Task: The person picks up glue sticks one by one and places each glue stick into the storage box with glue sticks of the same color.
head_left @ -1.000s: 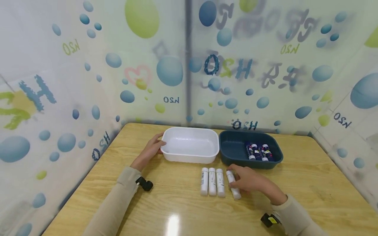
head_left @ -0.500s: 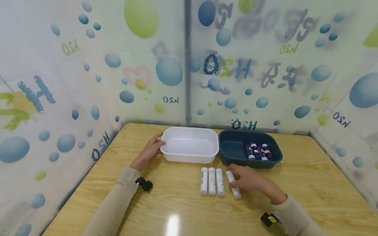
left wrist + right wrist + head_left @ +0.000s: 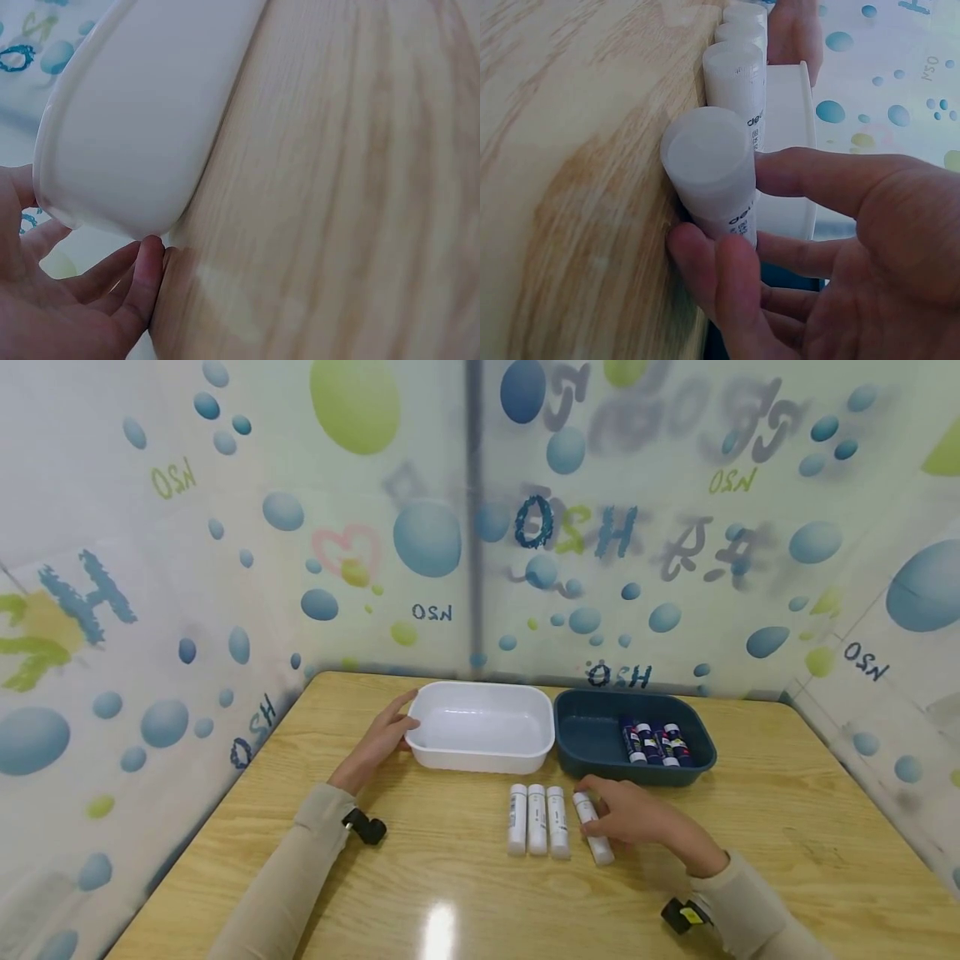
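My left hand [image 3: 378,741] grips the left end of a white tray [image 3: 480,762], thumb over its rim. In the left wrist view, the fingers [image 3: 142,281] lie against the tray's outer wall, low near the tabletop. Thumb and fingers of my right hand [image 3: 637,814] hold a white glue stick [image 3: 596,839] lying at a slant on the table. Its frosted end [image 3: 709,154] and "deli" lettering show in the right wrist view. Three matching glue sticks [image 3: 537,821] lie side by side just left of it.
A dark blue tray [image 3: 592,768] touches the white tray's right end. Several navy glue sticks with white caps [image 3: 656,747] lie in its right half. A patterned curtain [image 3: 480,527] stands behind the wooden table [image 3: 360,910].
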A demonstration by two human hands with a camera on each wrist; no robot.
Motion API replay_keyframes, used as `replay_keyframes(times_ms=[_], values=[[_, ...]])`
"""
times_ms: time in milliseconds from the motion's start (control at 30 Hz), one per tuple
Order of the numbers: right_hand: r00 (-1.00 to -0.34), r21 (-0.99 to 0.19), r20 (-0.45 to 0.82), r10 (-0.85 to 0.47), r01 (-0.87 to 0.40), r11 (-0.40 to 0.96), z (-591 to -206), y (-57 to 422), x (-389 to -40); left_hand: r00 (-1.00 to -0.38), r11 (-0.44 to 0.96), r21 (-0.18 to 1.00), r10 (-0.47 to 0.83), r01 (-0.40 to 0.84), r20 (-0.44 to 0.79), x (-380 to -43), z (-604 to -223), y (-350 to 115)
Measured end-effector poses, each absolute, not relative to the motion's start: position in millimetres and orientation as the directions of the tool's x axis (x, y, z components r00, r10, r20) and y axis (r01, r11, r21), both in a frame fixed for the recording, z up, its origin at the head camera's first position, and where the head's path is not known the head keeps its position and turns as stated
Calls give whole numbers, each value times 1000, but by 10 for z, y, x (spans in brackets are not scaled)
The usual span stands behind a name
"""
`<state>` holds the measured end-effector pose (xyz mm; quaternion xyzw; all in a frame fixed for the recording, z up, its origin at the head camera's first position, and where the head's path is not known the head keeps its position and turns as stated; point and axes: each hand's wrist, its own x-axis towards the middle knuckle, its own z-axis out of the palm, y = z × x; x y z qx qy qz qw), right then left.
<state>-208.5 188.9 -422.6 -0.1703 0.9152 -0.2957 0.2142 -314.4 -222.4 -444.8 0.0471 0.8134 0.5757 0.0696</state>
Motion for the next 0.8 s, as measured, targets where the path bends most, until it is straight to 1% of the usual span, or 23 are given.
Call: replay_keyframes(times_ms=[167, 233, 333, 600, 800], values=[[-857, -600, -311, -412, -159, 784, -4212, 1867, -2079, -981, 333, 942, 173, -30, -93, -2977, -4188, -2176], [-857, -597, -319, -405, -150, 788, -4204, 1859, -2071, -980, 339, 940, 176, -29, -94, -2960, -4166, -2173], [-852, -599, -323, -412, -153, 786, -4202, 1856, -2066, -978, 352, 936, 183, -33, -103, -2992, -4202, -2184], [-850, -613, -311, -425, -162, 773, -4170, 1860, -2064, -984, 351, 936, 164, -13, -75, -3177, -4494, -2248], [-845, -668, -278, -458, -172, 724, -4084, 1911, -2065, -983, 351, 936, 170, -2, -66, -3212, -4536, -2249]])
